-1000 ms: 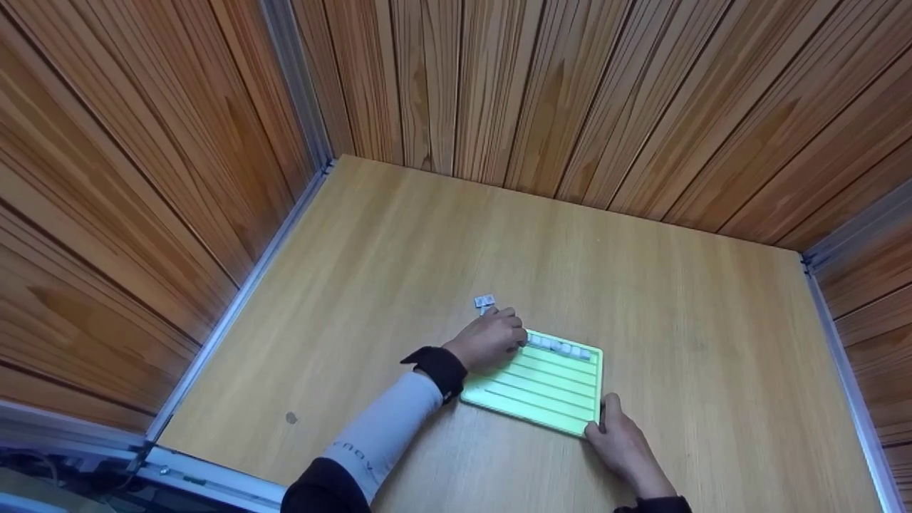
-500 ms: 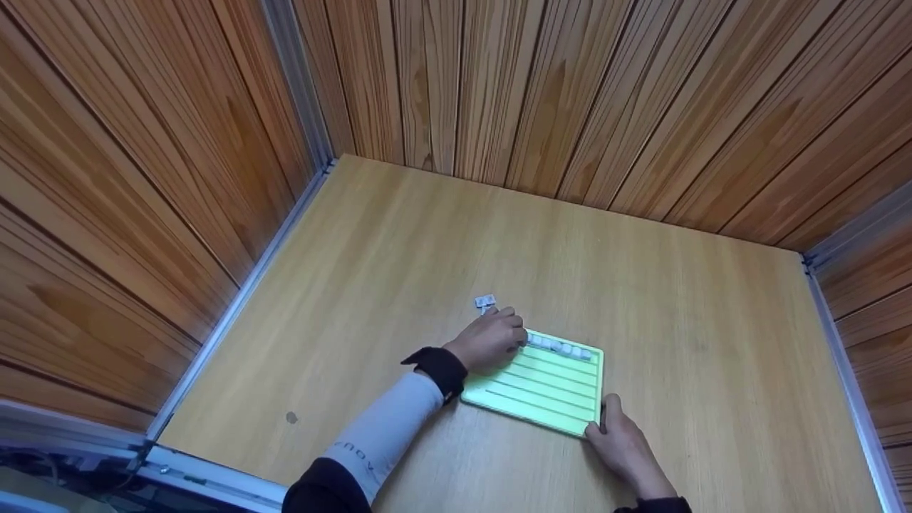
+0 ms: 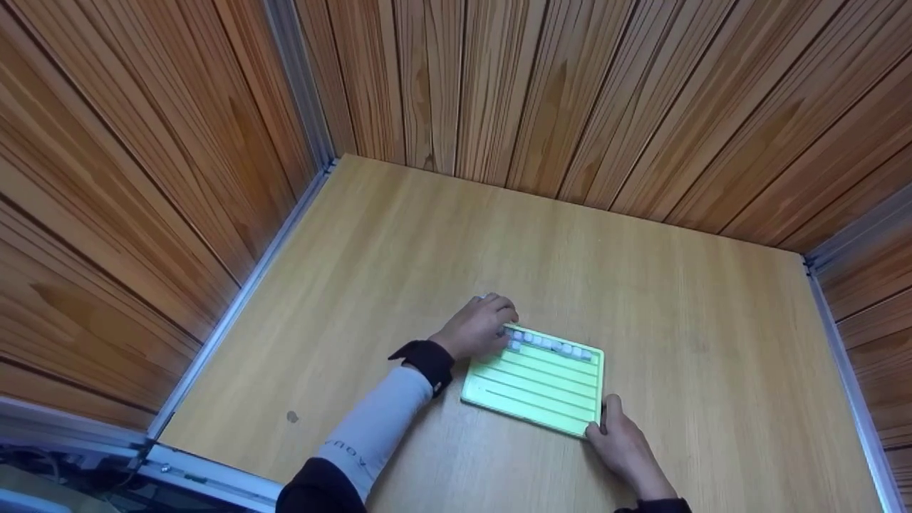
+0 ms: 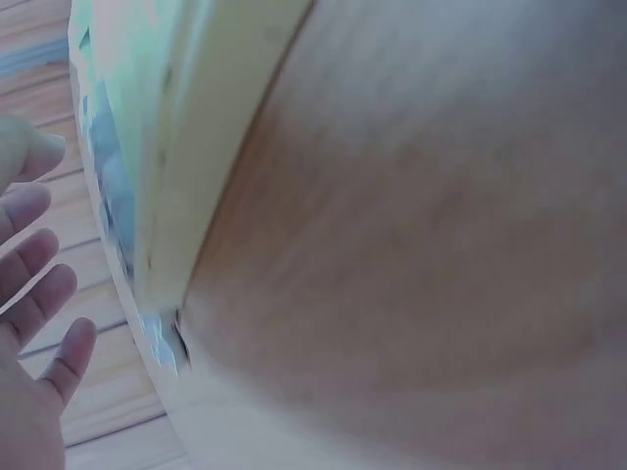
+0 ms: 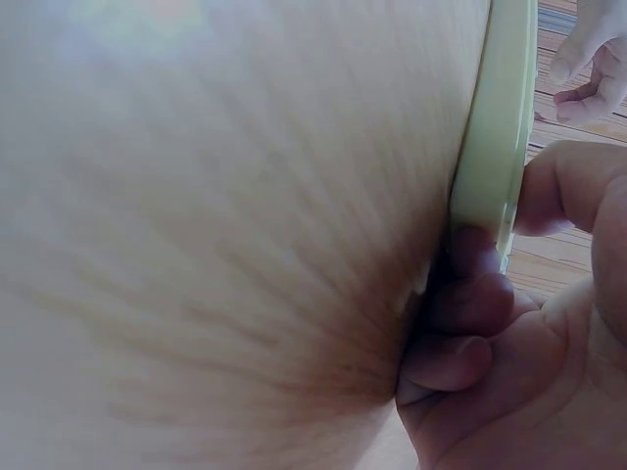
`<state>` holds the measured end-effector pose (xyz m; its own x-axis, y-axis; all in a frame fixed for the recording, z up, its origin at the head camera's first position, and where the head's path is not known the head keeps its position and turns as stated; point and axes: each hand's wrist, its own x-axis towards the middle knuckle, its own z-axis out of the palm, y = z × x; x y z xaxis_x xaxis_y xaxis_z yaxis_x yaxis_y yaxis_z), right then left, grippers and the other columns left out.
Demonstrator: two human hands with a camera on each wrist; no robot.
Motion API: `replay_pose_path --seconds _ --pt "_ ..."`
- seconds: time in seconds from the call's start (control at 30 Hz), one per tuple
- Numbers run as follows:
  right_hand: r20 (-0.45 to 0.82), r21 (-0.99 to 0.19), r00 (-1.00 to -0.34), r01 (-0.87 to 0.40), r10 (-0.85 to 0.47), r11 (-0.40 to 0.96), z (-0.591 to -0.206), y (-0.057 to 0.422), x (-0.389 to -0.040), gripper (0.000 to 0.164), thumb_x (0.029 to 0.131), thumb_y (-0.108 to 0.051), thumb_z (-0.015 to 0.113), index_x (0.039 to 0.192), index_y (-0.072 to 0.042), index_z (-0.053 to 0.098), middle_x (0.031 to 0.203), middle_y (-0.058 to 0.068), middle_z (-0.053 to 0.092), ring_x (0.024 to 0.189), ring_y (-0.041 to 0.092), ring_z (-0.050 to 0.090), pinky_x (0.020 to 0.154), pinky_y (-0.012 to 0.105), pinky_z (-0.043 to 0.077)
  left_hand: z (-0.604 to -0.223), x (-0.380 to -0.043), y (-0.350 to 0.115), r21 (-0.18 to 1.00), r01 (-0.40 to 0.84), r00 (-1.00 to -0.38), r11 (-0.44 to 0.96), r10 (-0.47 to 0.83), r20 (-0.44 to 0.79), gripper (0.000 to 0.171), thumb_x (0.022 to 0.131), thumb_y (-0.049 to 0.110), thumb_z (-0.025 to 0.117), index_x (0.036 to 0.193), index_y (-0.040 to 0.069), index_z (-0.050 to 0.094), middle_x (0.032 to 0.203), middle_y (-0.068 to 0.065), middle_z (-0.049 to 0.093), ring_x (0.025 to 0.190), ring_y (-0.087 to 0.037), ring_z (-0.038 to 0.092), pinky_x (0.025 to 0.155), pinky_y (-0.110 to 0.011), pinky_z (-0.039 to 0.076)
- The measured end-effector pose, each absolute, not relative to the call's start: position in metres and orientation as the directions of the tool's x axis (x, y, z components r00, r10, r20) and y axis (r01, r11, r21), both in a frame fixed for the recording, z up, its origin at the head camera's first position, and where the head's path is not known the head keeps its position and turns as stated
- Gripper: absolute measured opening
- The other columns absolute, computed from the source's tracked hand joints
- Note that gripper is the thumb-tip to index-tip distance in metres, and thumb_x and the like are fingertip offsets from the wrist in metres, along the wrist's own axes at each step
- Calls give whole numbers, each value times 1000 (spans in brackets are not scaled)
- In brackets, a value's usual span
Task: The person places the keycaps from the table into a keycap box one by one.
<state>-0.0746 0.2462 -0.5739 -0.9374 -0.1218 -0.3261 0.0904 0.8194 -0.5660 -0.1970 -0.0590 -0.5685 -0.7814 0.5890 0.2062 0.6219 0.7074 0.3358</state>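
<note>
A light green ridged tray (image 3: 534,399) lies on the wooden table. Small whitish block-like pieces (image 3: 552,345) line its far groove, and one more piece (image 3: 514,345) sits just nearer, at the left end. My left hand (image 3: 476,328) is over the tray's far left corner. In the left wrist view its fingers (image 4: 39,304) are spread and loosely bent, with nothing between them. Small pale pieces (image 4: 165,338) lie on the table beyond the tray's end, mostly hidden by that hand in the head view. My right hand (image 3: 625,445) grips the tray's near right corner, thumb on the rim.
Wood-plank walls (image 3: 570,100) stand behind and at both sides of the table (image 3: 698,356). Metal rails (image 3: 242,292) run along the table's edges. A dark spot (image 3: 292,417) marks the tabletop at the left.
My left hand has shifted up and left from the tray's far groove, uncovering more pieces at its left end. It now covers the loose pieces beyond the tray. The right hand has stayed put.
</note>
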Motion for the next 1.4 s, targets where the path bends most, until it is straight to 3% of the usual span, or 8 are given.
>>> replay_pose_path --seconds 0.4,0.7,1.4 --pt "-342 -550 -934 110 -103 828 -574 245 -75 28 93 -13 56 112 -3 39 76 1 38 66 19 41 56 29 29 -568 -207 -87 378 541 -840 751 495 221 31 91 14 69 121 8 67 126 -6 61 119 -22 55 96 -38 49" --pt "-340 -561 -935 119 -98 819 -576 245 -75 30 93 -11 57 115 -1 40 76 0 36 65 18 40 54 29 30 -575 -216 -95 365 540 -842 758 476 256 26 93 6 64 120 6 68 122 -8 63 115 -25 57 93 -39 50" --pt "-327 -563 -940 113 -95 818 -575 245 -74 30 91 -10 57 114 -1 40 78 2 39 69 19 42 57 30 30 -585 -222 -91 386 465 -881 797 458 115 23 102 13 59 123 8 68 121 -6 62 114 -22 57 95 -35 50"
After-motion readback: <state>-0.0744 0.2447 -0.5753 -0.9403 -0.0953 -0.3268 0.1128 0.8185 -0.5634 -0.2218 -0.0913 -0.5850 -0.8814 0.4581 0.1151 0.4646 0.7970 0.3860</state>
